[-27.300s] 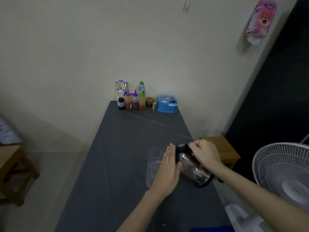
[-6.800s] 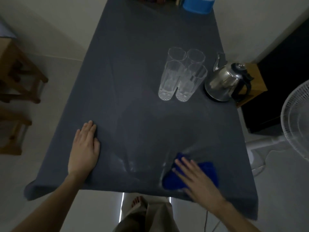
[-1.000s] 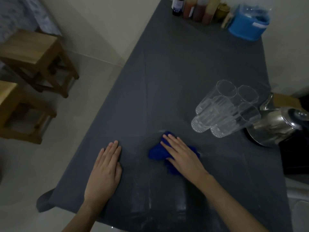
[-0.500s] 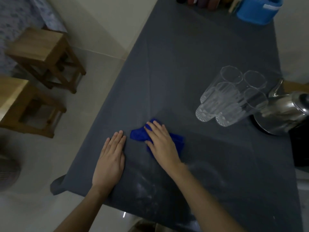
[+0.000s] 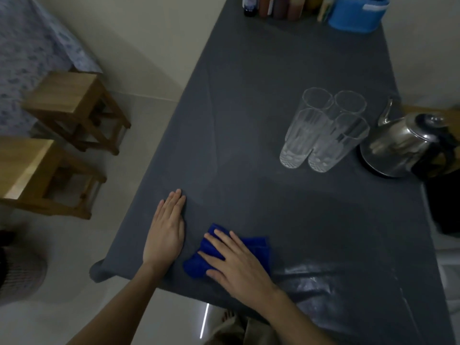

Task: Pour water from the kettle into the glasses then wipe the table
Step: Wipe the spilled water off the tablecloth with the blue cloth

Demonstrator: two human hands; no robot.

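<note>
Glasses [image 5: 323, 130], four of them, stand touching in a tight square on the right half of the grey table [image 5: 261, 70]. One steel kettle [image 5: 398, 148] sits just beside them at the right edge. Whether the glasses hold water is hard to see; perhaps they are partly filled. One blue cloth [image 5: 258, 246] lies near the front edge under the right hand [image 5: 236, 265], whose straight fingers press flat on it. The left hand [image 5: 165, 232] rests flat on the table beside the cloth, holding nothing. Two wooden stools [image 5: 72, 103] stand on the floor at left.
</note>
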